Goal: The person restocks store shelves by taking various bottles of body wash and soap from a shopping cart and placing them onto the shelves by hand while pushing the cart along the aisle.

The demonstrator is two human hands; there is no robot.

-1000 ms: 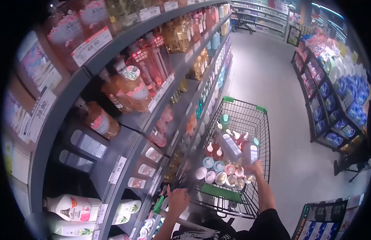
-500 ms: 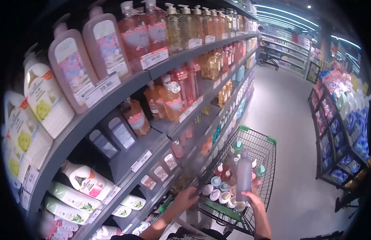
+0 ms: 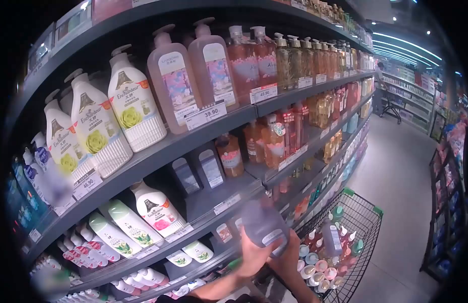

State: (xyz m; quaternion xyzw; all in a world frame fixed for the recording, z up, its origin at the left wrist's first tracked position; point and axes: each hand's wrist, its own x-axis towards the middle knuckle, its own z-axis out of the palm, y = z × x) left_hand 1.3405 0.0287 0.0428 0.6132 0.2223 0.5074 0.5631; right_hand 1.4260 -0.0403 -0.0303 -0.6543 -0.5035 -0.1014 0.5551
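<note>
In the head view, a mauve bottle (image 3: 264,224) with a pale label is tilted between my two hands, in front of the shelves. My left hand (image 3: 254,256) is closed round its lower left side. Against the lower right side is my right hand (image 3: 290,250), its fingers wrapped on the bottle and partly hidden by it. To the right and below stands a wire shopping cart (image 3: 371,224) with green corners. Inside it, a similar mauve bottle (image 3: 333,239) leans among several pump bottles and pale round caps.
Long grey shelves (image 3: 234,121) fill the left, stocked with pump bottles and price tags. Two dark bottles (image 3: 209,169) stand on the middle shelf. An aisle floor (image 3: 395,151) runs right, past a display rack (image 3: 443,166). A person (image 3: 379,88) stands far off by another cart.
The view has turned left. My left hand, earlier apart near the cart handle, is now on a mauve bottle together with my right hand, left of the cart.
</note>
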